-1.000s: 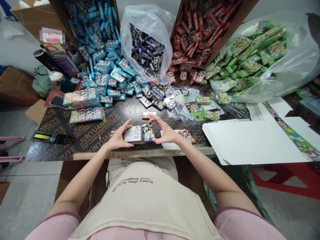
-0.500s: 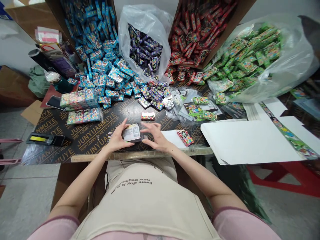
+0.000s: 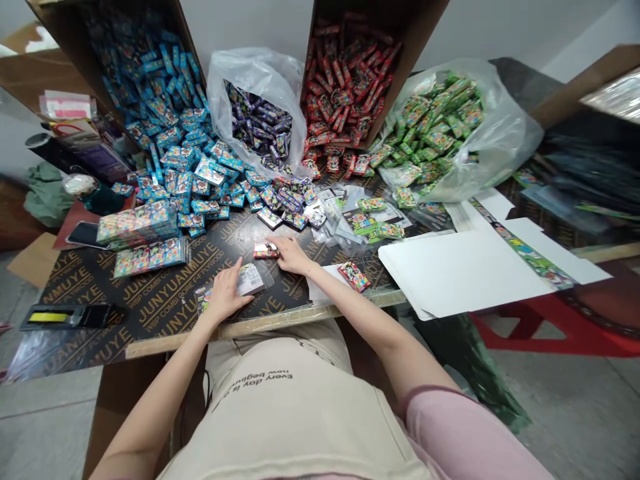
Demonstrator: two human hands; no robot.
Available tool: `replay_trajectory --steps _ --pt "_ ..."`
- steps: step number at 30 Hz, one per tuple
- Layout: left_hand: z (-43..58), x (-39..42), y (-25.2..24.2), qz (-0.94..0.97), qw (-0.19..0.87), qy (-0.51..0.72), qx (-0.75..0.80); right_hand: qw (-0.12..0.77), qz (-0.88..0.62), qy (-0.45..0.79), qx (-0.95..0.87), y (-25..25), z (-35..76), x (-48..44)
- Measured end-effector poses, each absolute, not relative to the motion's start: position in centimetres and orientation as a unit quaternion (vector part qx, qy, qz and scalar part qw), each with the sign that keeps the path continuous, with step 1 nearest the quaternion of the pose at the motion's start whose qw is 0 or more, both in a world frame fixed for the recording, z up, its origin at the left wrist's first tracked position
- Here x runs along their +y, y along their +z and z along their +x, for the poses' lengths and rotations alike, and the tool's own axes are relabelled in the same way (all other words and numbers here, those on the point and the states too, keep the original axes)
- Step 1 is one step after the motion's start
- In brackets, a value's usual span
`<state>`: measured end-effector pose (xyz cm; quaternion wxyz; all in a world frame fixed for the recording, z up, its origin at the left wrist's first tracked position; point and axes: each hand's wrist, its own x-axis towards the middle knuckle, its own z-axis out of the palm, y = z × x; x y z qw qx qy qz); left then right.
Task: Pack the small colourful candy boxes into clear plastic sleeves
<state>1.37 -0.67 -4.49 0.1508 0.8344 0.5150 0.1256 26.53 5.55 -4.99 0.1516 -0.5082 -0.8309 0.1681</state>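
Observation:
My left hand (image 3: 223, 295) lies flat with fingers stretched on a small clear-wrapped pack with a white label (image 3: 249, 279) near the table's front edge. My right hand (image 3: 293, 255) reaches forward, its fingers closing on a small red box (image 3: 265, 250) that lies on the dark plywood tabletop (image 3: 165, 300). A second red box (image 3: 353, 275) rests on a white sheet just right of my right forearm.
Behind stand a carton of blue boxes (image 3: 155, 107), a bag of purple boxes (image 3: 257, 123), a carton of red boxes (image 3: 345, 80) and a bag of green boxes (image 3: 440, 127). Wrapped stacks (image 3: 140, 230) lie left, flat white cardboard (image 3: 460, 270) right, a black tool (image 3: 65, 315) at front left.
The left hand has set the labelled pack down flat on the table. The right hand let go of it and moved forward to the red box. The view has tilted.

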Motion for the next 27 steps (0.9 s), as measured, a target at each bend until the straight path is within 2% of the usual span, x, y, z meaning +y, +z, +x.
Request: replay_trajectory --steps 3,10,17,21,27 --pt "0.6 -0.7 -4.5 0.829 0.153 0.119 0.525 0.154 -0.453 0.199 -0.855 -5.7 28.9 4.6" --pt "1.0 -0.5 -4.2 0.821 0.152 0.114 0.538 0.208 -0.517 0.206 -0.804 -5.4 28.0 4.1" --pt "0.3 -1.2 -4.0 0.827 0.157 0.105 0.529 0.126 -0.476 0.222 -0.842 -4.7 28.9 7.1" --pt "0.0 -1.3 -4.1 0.822 0.155 0.1 0.538 0.111 -0.463 0.268 -0.837 -4.6 31.3 7.5" --pt "0.8 -0.5 -4.2 0.817 0.167 0.111 0.54 0.188 -0.517 0.219 -0.806 -5.1 30.8 4.5"
